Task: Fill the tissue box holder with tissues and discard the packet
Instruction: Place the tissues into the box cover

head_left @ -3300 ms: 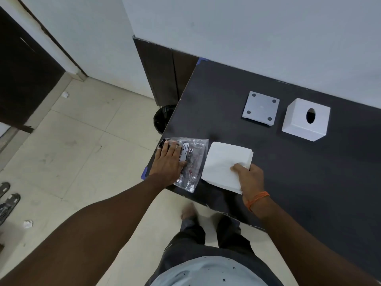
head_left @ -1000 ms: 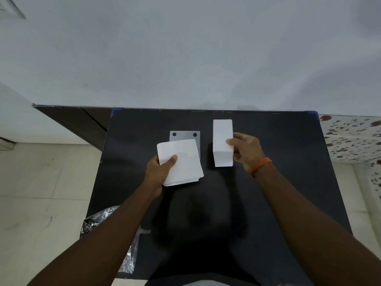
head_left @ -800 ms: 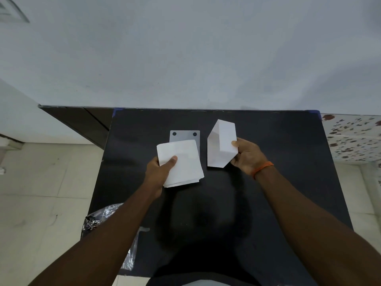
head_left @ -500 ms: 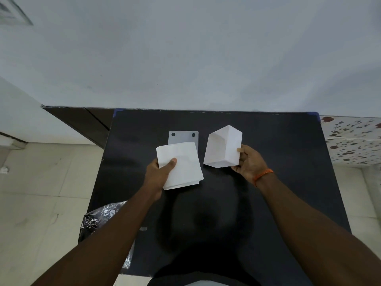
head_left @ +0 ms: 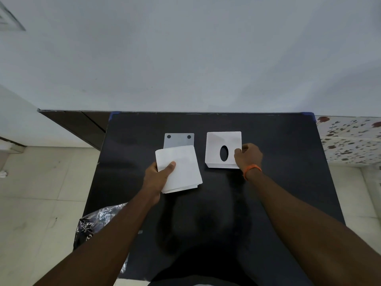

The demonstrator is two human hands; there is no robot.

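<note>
My left hand point(head_left: 158, 176) grips a stack of white tissues point(head_left: 181, 168) by its left side, held just above the black table point(head_left: 278, 203). The white tissue box holder point(head_left: 214, 145) sits to the right of the stack with its open side turned up, so its oval hole shows dark against the table. My right hand point(head_left: 248, 156) pinches the holder's right wall. The grey base plate point(head_left: 179, 139) with two dark dots lies behind the tissues, its near half hidden by them. The empty clear plastic packet point(head_left: 97, 221) lies crumpled at the table's front left edge, partly behind my left forearm.
The table stands against a plain wall, and a dark cabinet point(head_left: 82, 124) adjoins its far left corner. Tiled floor point(head_left: 41, 193) runs along the left side. A speckled surface point(head_left: 350, 141) borders the table on the right.
My right hand has tipped the holder over from standing on its side to open side up. The left hand and the tissues have stayed where they were.
</note>
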